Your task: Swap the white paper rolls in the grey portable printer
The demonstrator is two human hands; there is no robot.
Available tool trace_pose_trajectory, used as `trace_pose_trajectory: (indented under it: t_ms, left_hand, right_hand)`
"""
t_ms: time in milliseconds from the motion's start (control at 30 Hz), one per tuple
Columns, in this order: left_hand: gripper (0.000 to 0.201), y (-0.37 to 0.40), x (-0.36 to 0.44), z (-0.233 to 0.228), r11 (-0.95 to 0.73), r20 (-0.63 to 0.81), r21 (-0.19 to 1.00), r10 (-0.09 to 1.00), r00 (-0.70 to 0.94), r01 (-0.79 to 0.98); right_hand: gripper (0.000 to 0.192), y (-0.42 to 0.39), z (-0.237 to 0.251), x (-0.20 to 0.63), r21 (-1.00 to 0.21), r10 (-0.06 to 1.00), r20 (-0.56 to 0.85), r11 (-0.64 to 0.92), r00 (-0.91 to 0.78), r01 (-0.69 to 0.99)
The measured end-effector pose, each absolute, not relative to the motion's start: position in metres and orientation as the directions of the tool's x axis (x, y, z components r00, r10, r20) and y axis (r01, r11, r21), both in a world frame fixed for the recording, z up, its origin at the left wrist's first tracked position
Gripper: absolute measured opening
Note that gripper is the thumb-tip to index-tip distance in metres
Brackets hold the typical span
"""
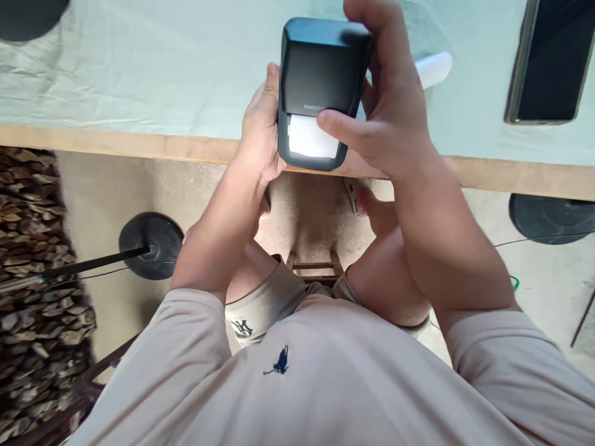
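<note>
A dark label printer [325,74] with a white label [311,136] showing in its lower slot is held up at the table's front edge. My left hand [264,121] grips its left side, thumb along the edge and the other fingers hidden behind or under it. From the right, my right hand [390,105] is curled round the printer, with the thumb tip resting at the label's upper right part and the index finger at the top right corner. Just beyond that hand, a white rounded object [434,68] lies on the table, partly covered.
A smartphone [548,62] with a dark screen lies at the right on the pale cloth-covered table [153,80]. A dark round object [30,15] stands at the far left. Below are a round stand base [151,244], another black base [553,217] and a woodpile [41,310].
</note>
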State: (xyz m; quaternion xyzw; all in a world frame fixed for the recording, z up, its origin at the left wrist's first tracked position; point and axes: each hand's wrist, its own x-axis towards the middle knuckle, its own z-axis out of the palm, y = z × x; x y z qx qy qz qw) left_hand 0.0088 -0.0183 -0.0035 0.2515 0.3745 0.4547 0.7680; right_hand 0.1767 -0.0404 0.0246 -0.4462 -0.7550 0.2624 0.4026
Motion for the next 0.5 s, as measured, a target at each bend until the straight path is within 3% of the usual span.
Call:
trace_pose_trajectory:
  t_ms: [100,167,233,300,367,433,500]
  left_hand:
    - [0.033,-0.021,0.009,-0.006,0.267,-0.149,0.843,0.95,0.274,-0.466]
    - [0.038,-0.023,0.01,-0.005,0.284,-0.154,0.84,0.942,0.297,-0.463]
    - [0.046,-0.025,0.01,-0.001,0.372,-0.219,0.816,0.908,0.358,-0.443]
    - [0.041,-0.027,0.012,0.003,0.4,-0.228,0.811,0.888,0.398,-0.427]
    - [0.03,-0.03,0.014,0.008,0.327,-0.141,0.831,0.906,0.398,-0.45]
    - [0.027,-0.034,0.018,0.01,0.242,-0.034,0.844,0.915,0.402,-0.479]
    - [0.029,-0.036,0.02,0.012,0.197,0.012,0.856,0.917,0.398,-0.479]
  right_hand:
    - [0.058,-0.044,0.03,0.175,-0.663,0.815,0.548,0.56,-0.188,0.497]
    - [0.052,-0.044,0.032,0.173,-0.622,0.791,0.608,0.528,-0.068,0.577]
    - [0.038,-0.041,0.032,0.171,-0.696,0.809,0.582,0.445,0.08,0.564]
    - [0.027,-0.037,0.03,0.172,-0.765,0.812,0.564,0.444,0.152,0.468]
    - [0.023,-0.036,0.03,0.175,-0.755,0.809,0.577,0.474,0.116,0.453]
    - [0.019,-0.037,0.033,0.18,-0.658,0.817,0.575,0.483,-0.029,0.578]
    - [0.02,-0.04,0.037,0.183,-0.549,0.875,0.459,0.414,-0.152,0.727]
